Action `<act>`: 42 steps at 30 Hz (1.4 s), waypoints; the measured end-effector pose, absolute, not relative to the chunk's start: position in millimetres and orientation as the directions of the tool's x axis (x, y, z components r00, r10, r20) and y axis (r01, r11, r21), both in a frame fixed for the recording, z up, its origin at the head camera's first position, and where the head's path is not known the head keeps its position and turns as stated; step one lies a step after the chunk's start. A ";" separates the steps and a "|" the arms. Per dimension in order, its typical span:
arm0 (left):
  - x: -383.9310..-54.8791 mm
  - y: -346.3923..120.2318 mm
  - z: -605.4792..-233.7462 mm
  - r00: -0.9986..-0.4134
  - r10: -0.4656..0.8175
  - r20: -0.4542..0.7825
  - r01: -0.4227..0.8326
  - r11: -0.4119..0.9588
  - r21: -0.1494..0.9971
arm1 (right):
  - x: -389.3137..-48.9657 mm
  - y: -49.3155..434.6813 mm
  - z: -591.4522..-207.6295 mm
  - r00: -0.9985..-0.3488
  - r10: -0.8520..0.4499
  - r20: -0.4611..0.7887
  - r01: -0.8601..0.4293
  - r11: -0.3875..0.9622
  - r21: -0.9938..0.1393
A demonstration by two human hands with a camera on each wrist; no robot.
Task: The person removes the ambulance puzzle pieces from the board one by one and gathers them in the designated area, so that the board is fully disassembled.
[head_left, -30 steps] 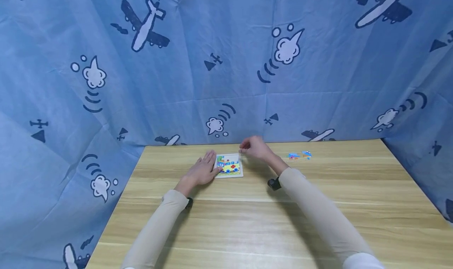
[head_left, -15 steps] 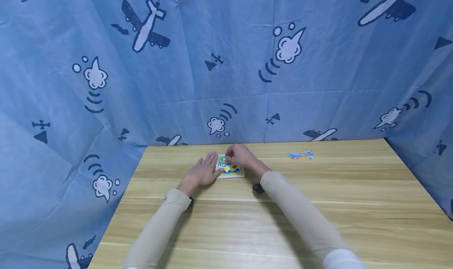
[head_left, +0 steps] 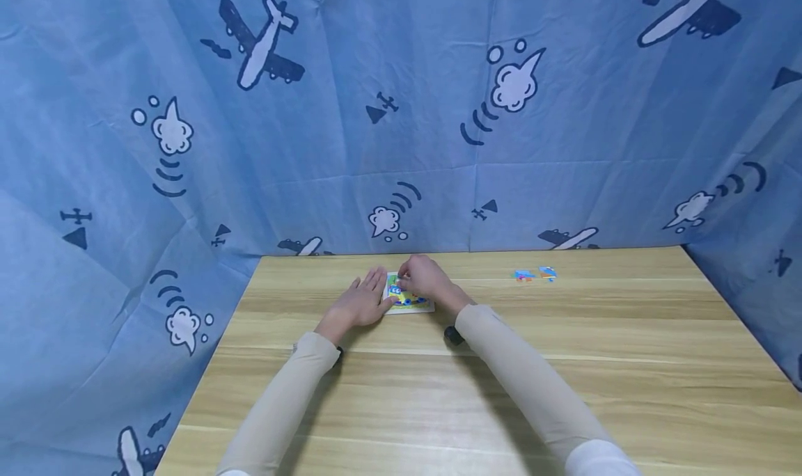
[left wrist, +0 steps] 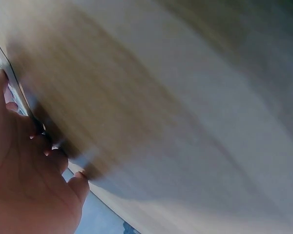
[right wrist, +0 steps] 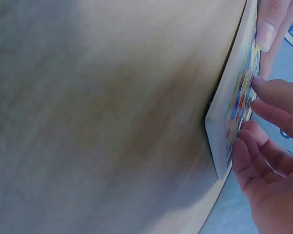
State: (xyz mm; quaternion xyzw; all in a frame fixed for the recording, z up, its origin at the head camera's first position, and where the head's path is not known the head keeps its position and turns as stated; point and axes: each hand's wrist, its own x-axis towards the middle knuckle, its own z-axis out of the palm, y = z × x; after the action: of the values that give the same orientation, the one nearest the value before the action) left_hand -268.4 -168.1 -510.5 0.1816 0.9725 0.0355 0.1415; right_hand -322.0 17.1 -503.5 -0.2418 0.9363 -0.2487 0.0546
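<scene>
A small jigsaw puzzle board (head_left: 410,310) with a pale frame and a yellow vehicle picture lies flat near the table's far edge. My left hand (head_left: 359,303) rests along its left side with straight fingers, the thumb over the picture. My right hand (head_left: 429,278) reaches over the upper right of the board. Its thumb and index finger pinch a small puzzle piece, mostly hidden by the fingers, right at the picture's surface. In the right wrist view the other fingers of the right hand (right wrist: 273,161) lie loosely curled at the frame (right wrist: 219,146) edge.
Two loose puzzle pieces, a blue and pink one (head_left: 523,275) and a blue and orange one (head_left: 548,273), lie to the right on the wooden table (head_left: 401,392). A blue curtain (head_left: 426,149) with airplane prints hangs behind the table.
My right hand has moved left from beside the board's upper right corner to over the picture, then shifted only slightly. The left hand keeps its place.
</scene>
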 end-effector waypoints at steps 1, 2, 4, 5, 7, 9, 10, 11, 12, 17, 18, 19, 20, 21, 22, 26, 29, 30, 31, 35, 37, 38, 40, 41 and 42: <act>-268.6 -168.3 -510.9 -0.894 0.364 -0.262 0.343 0.931 0.122 | -321.9 16.6 -503.3 -0.876 -0.482 0.014 -0.427 0.762 -0.487; -269.0 -168.6 -511.6 -0.894 0.364 -0.262 0.343 0.931 0.122 | -321.9 16.1 -503.3 -0.876 -0.483 0.013 -0.430 0.766 -0.478; -270.5 -169.1 -513.2 -0.893 0.362 -0.269 0.341 0.932 0.121 | -323.0 15.4 -503.6 -0.874 -0.485 0.009 -0.431 0.768 -0.474; -271.4 -169.2 -514.2 -0.892 0.360 -0.272 0.339 0.933 0.121 | -323.6 15.0 -504.0 -0.875 -0.484 0.009 -0.430 0.769 -0.474; -273.3 -169.4 -515.9 -0.891 0.354 -0.283 0.333 0.935 0.121 | -324.9 14.7 -504.6 -0.877 -0.480 0.010 -0.424 0.766 -0.483; -274.1 -169.4 -516.5 -0.891 0.351 -0.288 0.330 0.936 0.121 | -326.0 14.3 -505.4 -0.883 -0.470 0.011 -0.410 0.759 -0.505; -273.9 -169.3 -516.4 -0.891 0.350 -0.289 0.329 0.937 0.120 | -326.3 14.3 -505.9 -0.886 -0.464 0.008 -0.400 0.756 -0.518; -273.4 -169.0 -516.2 -0.892 0.352 -0.284 0.331 0.936 0.121 | -326.3 14.3 -506.5 -0.891 -0.455 0.002 -0.386 0.753 -0.533; -272.8 -168.8 -515.9 -0.891 0.354 -0.286 0.335 0.935 0.115 | -326.2 14.4 -507.3 -0.895 -0.447 -0.005 -0.371 0.749 -0.549; -269.5 -166.8 -512.2 -0.884 0.359 -0.298 0.344 0.933 0.104 | -326.0 16.3 -510.7 -0.912 -0.410 -0.025 -0.305 0.717 -0.626; -269.2 -166.5 -511.7 -0.884 0.358 -0.302 0.343 0.934 0.104 | -326.2 16.7 -511.4 -0.914 -0.405 -0.019 -0.301 0.708 -0.639; -269.0 -166.3 -511.2 -0.884 0.356 -0.301 0.340 0.934 0.107 | -326.4 16.9 -512.0 -0.916 -0.401 -0.010 -0.298 0.698 -0.651; -269.2 -166.1 -511.1 -0.886 0.354 -0.300 0.337 0.935 0.108 | -326.5 17.0 -512.3 -0.917 -0.398 0.000 -0.299 0.689 -0.661; -269.3 -165.9 -510.8 -0.887 0.351 -0.299 0.335 0.936 0.105 | -326.6 17.0 -512.4 -0.919 -0.394 0.010 -0.299 0.682 -0.668; -269.7 -166.0 -510.9 -0.888 0.349 -0.298 0.334 0.937 0.102 | -326.9 16.8 -512.6 -0.921 -0.390 0.019 -0.301 0.677 -0.672; -270.9 -166.5 -511.2 -0.891 0.343 -0.297 0.333 0.939 0.085 | -326.8 14.7 -512.2 -0.925 -0.378 0.032 -0.295 0.664 -0.687; -270.6 -167.2 -510.8 -0.892 0.349 -0.289 0.339 0.937 0.086 | -326.2 13.0 -512.1 -0.929 -0.369 0.029 -0.281 0.654 -0.702; -270.5 -167.3 -510.6 -0.892 0.352 -0.285 0.340 0.936 0.090 | -325.8 12.5 -512.4 -0.930 -0.367 0.023 -0.275 0.653 -0.706; -270.3 -167.5 -510.5 -0.892 0.355 -0.281 0.343 0.935 0.092 | -325.6 11.9 -512.9 -0.929 -0.369 0.017 -0.274 0.657 -0.702; -269.5 -168.2 -511.2 -0.890 0.363 -0.277 0.348 0.932 0.104 | -324.7 8.8 -514.2 -0.922 -0.388 -0.010 -0.288 0.702 -0.651; -269.2 -168.6 -512.1 -0.891 0.362 -0.276 0.347 0.932 0.104 | -324.3 7.2 -513.9 -0.921 -0.390 -0.023 -0.290 0.723 -0.627; -269.3 -168.7 -512.3 -0.891 0.359 -0.278 0.344 0.933 0.104 | -324.0 6.6 -513.4 -0.922 -0.386 -0.026 -0.288 0.729 -0.621; -269.4 -168.7 -512.3 -0.893 0.357 -0.274 0.341 0.934 0.106 | -323.6 6.0 -512.2 -0.926 -0.377 -0.033 -0.277 0.734 -0.620; -269.5 -168.7 -512.3 -0.893 0.355 -0.275 0.339 0.935 0.105 | -323.6 5.9 -511.5 -0.927 -0.374 -0.035 -0.273 0.735 -0.620; -269.5 -168.6 -512.1 -0.894 0.355 -0.274 0.339 0.935 0.105 | -323.7 5.5 -510.6 -0.927 -0.374 -0.037 -0.273 0.737 -0.618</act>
State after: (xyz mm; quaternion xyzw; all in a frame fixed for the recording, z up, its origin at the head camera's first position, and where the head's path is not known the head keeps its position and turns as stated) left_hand -269.5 -168.6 -512.1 0.1784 0.9727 0.0272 0.1458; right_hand -323.7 5.5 -510.6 -0.1740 0.9287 -0.3178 0.0793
